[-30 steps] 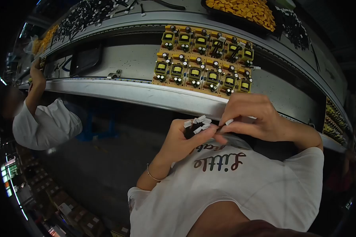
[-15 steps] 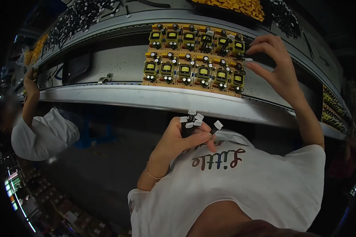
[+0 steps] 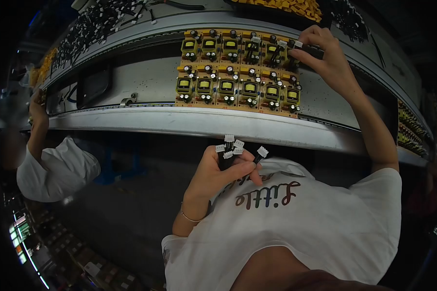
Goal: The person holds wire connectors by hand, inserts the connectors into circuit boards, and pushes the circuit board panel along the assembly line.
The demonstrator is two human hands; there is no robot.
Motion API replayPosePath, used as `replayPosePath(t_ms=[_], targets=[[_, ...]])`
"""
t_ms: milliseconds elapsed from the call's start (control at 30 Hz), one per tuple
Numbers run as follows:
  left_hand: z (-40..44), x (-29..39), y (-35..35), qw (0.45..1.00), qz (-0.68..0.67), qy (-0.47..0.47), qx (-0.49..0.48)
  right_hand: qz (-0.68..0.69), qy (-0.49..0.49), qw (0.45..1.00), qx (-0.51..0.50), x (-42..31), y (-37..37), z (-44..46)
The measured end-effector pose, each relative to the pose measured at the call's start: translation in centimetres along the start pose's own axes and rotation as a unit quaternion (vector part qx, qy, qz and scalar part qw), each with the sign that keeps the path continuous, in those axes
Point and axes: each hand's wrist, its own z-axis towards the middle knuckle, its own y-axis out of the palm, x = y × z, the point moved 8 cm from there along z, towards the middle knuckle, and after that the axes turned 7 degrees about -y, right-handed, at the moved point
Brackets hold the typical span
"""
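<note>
Below the rail's front edge, my left hand [image 3: 223, 172] is closed around a bunch of short black wire leads with white connectors [image 3: 238, 144]. One of these connectors sticks out to the right, apart from the others. My right hand [image 3: 327, 58] is at the upper right corner of the circuit board panel [image 3: 217, 106], pinching a wire lead with a white connector [image 3: 298, 44] over the end board. Similar leads with white connectors [image 3: 281, 43] stand on two boards just left of it. Each board carries a yellow transformer [image 3: 250, 88] and capacitors.
The panel lies across a metal rail [image 3: 145, 119]. Behind are a heap of black leads [image 3: 94, 29], a pliers handle [image 3: 184, 5] and a tray of yellow parts [image 3: 286, 8]. A co-worker's hand [image 3: 38, 109] is at far left. More boards [image 3: 410, 128] lie at right.
My right hand has moved up and left with its lead, from beside the panel to over the upper right board. My left hand still holds the bunch, nearly in place.
</note>
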Motion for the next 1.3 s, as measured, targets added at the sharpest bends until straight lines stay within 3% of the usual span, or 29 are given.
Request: replayPosePath(t_ms=[367, 467, 567, 633, 733, 967, 1100, 1233, 1300], targets=[[0.2, 0.6, 0.8, 0.998, -0.051, 0.032, -0.017, -0.005, 0.005, 1.000, -0.017, -1.4, -1.5, 0.0], [0.3, 1.0, 0.5, 0.994, -0.086, 0.059, 0.017, 0.024, -0.038, 0.997, 0.070, -4.2, -3.9, -0.1], [0.6, 1.5, 0.2, 0.993, -0.061, 0.074, 0.062, 0.146, -0.046, 0.986, 0.070, -6.8, -4.4, -1.0], [0.9, 1.9, 0.4, 0.992, -0.036, 0.083, 0.088, 0.383, 0.036, 0.912, -0.144, -9.1, -0.9, -1.9], [1.1, 2.2, 0.7, 0.988, -0.026, 0.125, 0.090, 0.458, 0.037, 0.867, -0.193, -11.8, 1.6, -2.3], [-0.3, 2.1, 0.1, 0.973, 0.094, 0.158, 0.136, 0.448, -0.008, 0.891, -0.078, -10.9, 0.6, -2.4], [0.0, 1.5, 1.0, 0.975, 0.122, 0.152, 0.107, 0.442, -0.022, 0.880, -0.173, -12.1, 1.4, -4.2], [0.2, 1.9, 2.2, 0.957, 0.245, 0.135, 0.070, 0.422, -0.010, 0.888, -0.184, -12.0, 1.1, -5.6], [0.0, 2.1, 3.1, 0.942, 0.275, 0.186, 0.048, 0.427, -0.010, 0.886, -0.181, -12.1, 0.6, -5.9]])
